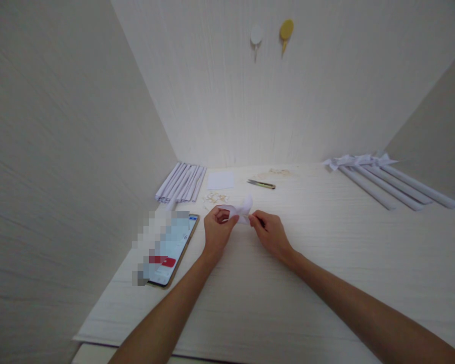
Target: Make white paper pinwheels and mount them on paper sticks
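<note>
A folded piece of white paper [245, 205], gathered in at its middle and flaring like a bow, is pinched by my left hand [219, 227] between thumb and fingers. At the paper's right side my right hand [271, 232] is closed, its fingertips on a thin yellowish strand that looks like a rubber band. The fingers partly hide the strand. Just beyond my left hand lies a small pile of pale rubber bands [216, 197]. Thread snips [261, 184] rest on the table farther back, and a flat stack of white paper [220, 180] is left of them.
Rolled paper tubes [181, 182] lie bundled at the back left. At the right are more paper tubes [379, 187] with gathered paper at their far ends. A phone [174, 247] lies left of my forearm. Walls enclose the table [326, 242]; two hooks [286, 30] hang behind.
</note>
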Available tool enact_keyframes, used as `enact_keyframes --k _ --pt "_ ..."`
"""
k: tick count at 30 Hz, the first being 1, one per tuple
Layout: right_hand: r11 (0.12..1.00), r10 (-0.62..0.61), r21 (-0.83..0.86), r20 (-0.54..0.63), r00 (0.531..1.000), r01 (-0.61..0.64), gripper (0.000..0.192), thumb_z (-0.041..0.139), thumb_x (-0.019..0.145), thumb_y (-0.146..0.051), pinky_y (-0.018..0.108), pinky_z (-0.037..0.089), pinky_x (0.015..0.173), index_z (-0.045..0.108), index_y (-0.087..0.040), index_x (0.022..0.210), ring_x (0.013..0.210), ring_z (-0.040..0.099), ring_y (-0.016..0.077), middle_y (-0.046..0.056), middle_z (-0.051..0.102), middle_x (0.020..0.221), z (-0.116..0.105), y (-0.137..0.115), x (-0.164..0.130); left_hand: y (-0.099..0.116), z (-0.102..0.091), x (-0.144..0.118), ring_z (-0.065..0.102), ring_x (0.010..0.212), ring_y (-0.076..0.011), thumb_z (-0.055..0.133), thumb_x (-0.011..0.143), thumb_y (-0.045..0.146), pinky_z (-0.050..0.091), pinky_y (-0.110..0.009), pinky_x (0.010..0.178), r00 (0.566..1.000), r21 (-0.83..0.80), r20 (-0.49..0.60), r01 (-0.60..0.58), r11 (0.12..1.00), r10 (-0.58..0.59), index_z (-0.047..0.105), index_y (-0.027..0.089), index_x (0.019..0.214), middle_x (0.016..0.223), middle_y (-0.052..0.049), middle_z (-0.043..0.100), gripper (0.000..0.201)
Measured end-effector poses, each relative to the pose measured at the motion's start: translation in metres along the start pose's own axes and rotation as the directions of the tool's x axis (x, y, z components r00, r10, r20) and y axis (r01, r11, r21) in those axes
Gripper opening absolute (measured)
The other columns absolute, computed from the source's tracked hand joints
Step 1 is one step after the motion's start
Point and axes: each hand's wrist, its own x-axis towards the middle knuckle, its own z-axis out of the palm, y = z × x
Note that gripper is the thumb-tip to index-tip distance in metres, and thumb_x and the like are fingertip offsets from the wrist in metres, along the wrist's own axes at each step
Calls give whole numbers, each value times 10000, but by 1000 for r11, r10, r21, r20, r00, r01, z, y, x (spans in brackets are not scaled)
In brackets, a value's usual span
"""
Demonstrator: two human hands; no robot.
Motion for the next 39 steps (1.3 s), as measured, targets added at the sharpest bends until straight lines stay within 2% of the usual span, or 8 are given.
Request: enact_keyframes --k 8,26,32,39 --pt "996 -5 -89 -18 1000 3 280 366 793 -275 220 272 498 483 -170 562 505 457 117 6 516 526 0 0 -2 0 0 -1 564 554 -107 651 508 148 444 -228 566 1000 17 7 -10 1000 10 530 138 631 584 16 596 173" --pt "971 -18 -238 -15 1000 13 276 373 801 -270 229 214 475 493 -172 572 488 431 116 19 544 546 -3 -7 -5 0 0 -1 551 543 -102 639 514 152 440 -229 565 1000 58 19 -17 998 16 521 141 632 571 23 576 167" --pt "976 16 -218 -27 1000 -22 276 375 796 -270 229 223 474 499 -177 569 494 440 119 15 544 541 -2 -5 -3 2 1 -1 550 545 -92 608 536 143 441 -215 567 998 61 53 -24 998 21 481 156 617 561 38 569 151" --pt "985 41 -168 -28 999 -45 281 375 792 -270 221 235 472 492 -176 554 492 442 116 6 521 516 -2 -4 -2 4 -1 -1 580 587 -104 599 533 119 454 -229 608 996 34 86 5 999 -8 486 158 687 603 28 602 195"
